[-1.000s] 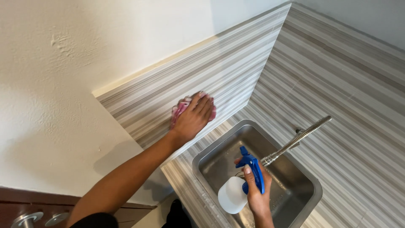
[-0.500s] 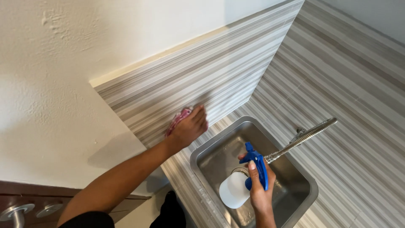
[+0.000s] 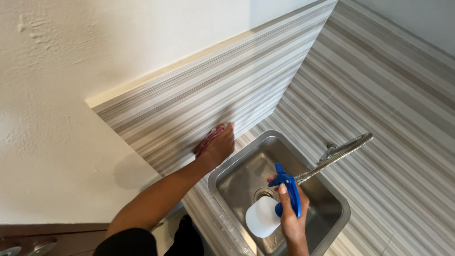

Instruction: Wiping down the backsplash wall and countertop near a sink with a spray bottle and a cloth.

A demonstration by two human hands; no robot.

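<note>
Wiping is in hand: the left hand (image 3: 219,147) presses a pink cloth (image 3: 208,140) flat against the striped tile wall (image 3: 199,104), low, at 10 o'clock from the sink (image 3: 237,175). No streaks show how much is done. The right hand (image 3: 291,213) grips a spray bottle (image 3: 268,213) over the sink, arm bent upward.

left hand (image 3: 219,148) + pink cloth (image 3: 208,140): slid down striped wall (image 3: 199,102) toward sink rim (image 3: 227,163) | right hand: unmoved
</note>
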